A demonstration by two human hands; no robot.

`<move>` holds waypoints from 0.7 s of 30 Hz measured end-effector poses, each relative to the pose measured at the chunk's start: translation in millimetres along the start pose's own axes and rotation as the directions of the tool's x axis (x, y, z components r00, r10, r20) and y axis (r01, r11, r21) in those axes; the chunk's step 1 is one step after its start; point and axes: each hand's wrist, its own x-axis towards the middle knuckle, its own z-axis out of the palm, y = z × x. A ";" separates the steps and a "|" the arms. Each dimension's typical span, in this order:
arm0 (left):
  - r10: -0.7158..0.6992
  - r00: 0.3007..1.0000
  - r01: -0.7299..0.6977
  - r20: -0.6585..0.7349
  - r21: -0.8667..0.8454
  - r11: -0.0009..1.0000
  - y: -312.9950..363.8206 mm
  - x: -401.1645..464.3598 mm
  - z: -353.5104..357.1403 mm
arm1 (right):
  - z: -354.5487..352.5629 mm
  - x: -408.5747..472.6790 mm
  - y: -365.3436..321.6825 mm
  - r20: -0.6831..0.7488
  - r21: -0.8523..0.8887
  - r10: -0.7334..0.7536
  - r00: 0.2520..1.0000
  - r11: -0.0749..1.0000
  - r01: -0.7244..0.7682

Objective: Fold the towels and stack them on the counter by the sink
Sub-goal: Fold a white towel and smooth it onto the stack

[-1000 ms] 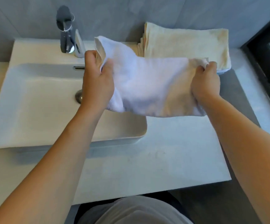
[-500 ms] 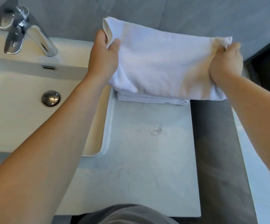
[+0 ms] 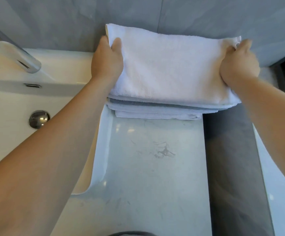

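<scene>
A: Nearest is bare counter (image 3: 155, 167), sink (image 3: 10, 103) at left. Beyond?

B: The stack (image 3: 155, 111), a folded towel (image 3: 169, 65) on top. Left hand (image 3: 106, 61) and right hand (image 3: 238, 63) pinch its far corners.

A: Risk?

B: Releasing unevenly could skew it, perhaps tipping the stack sinkward.

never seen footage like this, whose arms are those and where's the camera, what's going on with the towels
There is no machine here. The camera sits on a person's head and looks down, so the two bare arms are that person's own. The left hand and the right hand each grip one end of a folded white towel, fingers curled over its edges. It lies on top of a stack of other folded towels, set against the grey wall on the pale counter. To the left are a white sink with a metal drain and a chrome tap.
</scene>
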 end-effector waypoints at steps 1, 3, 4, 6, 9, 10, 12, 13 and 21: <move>0.009 1.000 -0.008 -0.026 0.046 0.999 1.2 1.7 2.5 | 2.8 2.0 1.9 -0.004 0.006 0.002 1.000 1.000 -0.002; 0.017 0.998 -0.009 -0.060 0.123 0.992 3.8 5.5 6.8 | 7.5 5.0 6.8 -0.005 0.026 -0.004 1.000 1.000 0.004; 0.018 0.997 -0.006 -0.076 0.153 0.988 4.7 8.0 8.1 | 8.9 5.9 8.6 -0.005 0.034 -0.006 1.000 0.999 0.006; 0.024 0.994 -0.002 -0.103 0.213 0.977 5.4 12.4 10.8 | 11.6 8.8 10.2 -0.010 0.047 -0.002 1.000 0.999 0.002; 0.053 0.992 -0.015 -0.112 0.320 0.947 2.0 11.9 15.0 | 16.3 10.4 9.4 -0.032 0.048 -0.002 0.999 0.999 0.003; 0.064 0.992 -0.021 -0.110 0.351 0.936 0.9 10.7 15.9 | 18.0 10.2 9.1 -0.047 0.049 -0.010 0.999 0.999 0.012; 0.087 0.991 -0.036 -0.106 0.411 0.911 0.4 9.2 16.9 | 21.7 9.9 10.4 -0.088 0.071 -0.028 0.996 0.997 0.035; 0.096 0.990 -0.041 -0.105 0.435 0.899 0.5 8.9 16.6 | 23.8 10.3 11.6 -0.107 0.087 -0.030 0.994 0.995 0.039; -0.034 0.998 0.054 -0.057 0.398 0.916 -9.4 13.6 22.3 | 25.3 13.3 21.3 0.044 0.235 0.087 0.995 0.967 -0.095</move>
